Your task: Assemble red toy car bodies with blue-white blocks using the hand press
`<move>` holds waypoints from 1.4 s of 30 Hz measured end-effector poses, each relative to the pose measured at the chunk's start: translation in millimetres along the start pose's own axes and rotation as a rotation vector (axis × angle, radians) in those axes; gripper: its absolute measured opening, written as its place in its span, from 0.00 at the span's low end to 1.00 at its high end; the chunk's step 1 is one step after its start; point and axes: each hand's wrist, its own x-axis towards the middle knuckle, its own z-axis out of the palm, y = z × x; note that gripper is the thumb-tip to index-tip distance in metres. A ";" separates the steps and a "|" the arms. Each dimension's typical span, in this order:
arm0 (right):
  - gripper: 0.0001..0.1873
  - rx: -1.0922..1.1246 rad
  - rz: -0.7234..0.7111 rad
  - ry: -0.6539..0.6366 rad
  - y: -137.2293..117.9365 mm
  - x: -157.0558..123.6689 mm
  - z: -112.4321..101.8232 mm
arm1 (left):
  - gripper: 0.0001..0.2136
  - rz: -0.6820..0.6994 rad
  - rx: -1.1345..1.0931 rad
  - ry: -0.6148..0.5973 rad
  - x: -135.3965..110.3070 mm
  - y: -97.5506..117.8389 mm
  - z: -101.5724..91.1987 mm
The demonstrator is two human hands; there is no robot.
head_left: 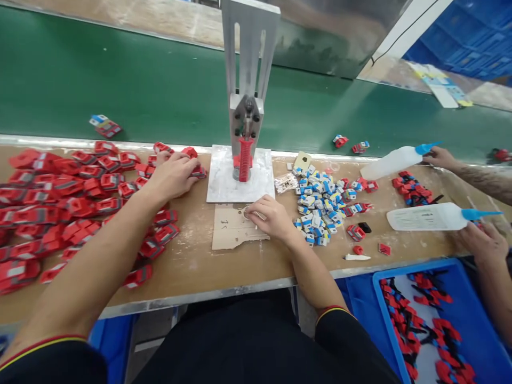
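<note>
Left hand (176, 173) at red parts (69, 185), grip unclear; careless sweep could scatter them. Right hand (271, 217) curled, contents unclear, card (227, 233) below.

Two white squeeze bottles (394, 161), one red-handled clamp (245, 160), one cardboard piece (227, 234), one blue tray of red-and-black parts (480, 325). Red casings (68, 184) number in the dozens, as do blue-and-white blocks (316, 210), both overlapping too much for exact counts.

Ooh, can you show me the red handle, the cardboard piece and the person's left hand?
Red handle (245, 154): head view, on the middle of its grip.
Cardboard piece (231, 233): head view, on its bare front surface.
Left hand (175, 175): head view, on the back of the hand.
</note>
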 end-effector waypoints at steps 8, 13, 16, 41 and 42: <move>0.06 0.108 0.059 0.103 5.2 -0.9 -9.4 | 0.12 -0.048 -0.427 0.499 -50.6 91.0 -47.6; 0.04 0.204 0.124 0.171 0.9 1.0 -15.3 | 0.16 -0.052 -0.821 0.510 -60.2 131.4 -4.4; 0.03 0.321 0.205 0.256 -2.7 -0.1 -19.3 | 0.18 -0.151 -1.073 0.496 -62.3 133.8 18.1; 0.11 0.490 0.229 0.453 -6.9 8.8 -38.1 | 0.18 -0.289 -1.139 0.270 -77.8 150.5 28.4; 0.12 0.517 0.175 0.505 -11.8 11.2 -40.4 | 0.17 -0.275 -1.119 0.270 -78.4 150.4 28.8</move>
